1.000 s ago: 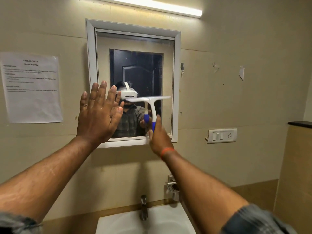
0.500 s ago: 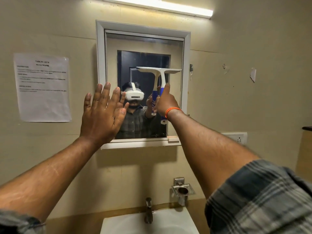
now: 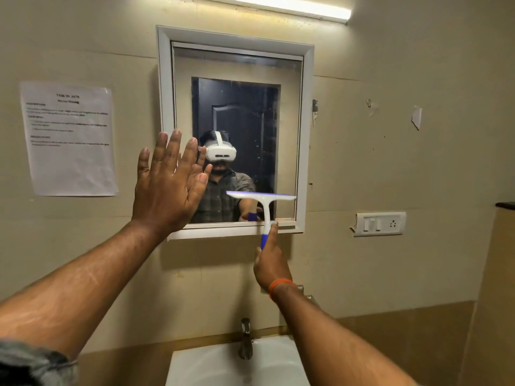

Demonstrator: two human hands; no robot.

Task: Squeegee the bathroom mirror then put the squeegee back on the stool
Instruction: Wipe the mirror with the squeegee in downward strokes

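Observation:
A white-framed mirror (image 3: 289, 121) hangs on the beige wall ahead. My right hand (image 3: 270, 264) grips the blue handle of a white squeegee (image 3: 263, 200), whose blade lies level across the lower right part of the glass. My left hand (image 3: 168, 185) is spread flat, fingers up, at the mirror's lower left corner, over the frame and glass. The stool is not in view.
A white sink (image 3: 223, 366) with a metal tap (image 3: 245, 338) sits below the mirror. A printed sheet (image 3: 69, 137) is taped to the wall at left. A switch plate (image 3: 380, 224) is on the right, a tube light (image 3: 292, 6) above.
The squeegee went from mid-mirror up to the upper right of the glass, then came down to the lower right. My left hand stayed flat at the lower left corner.

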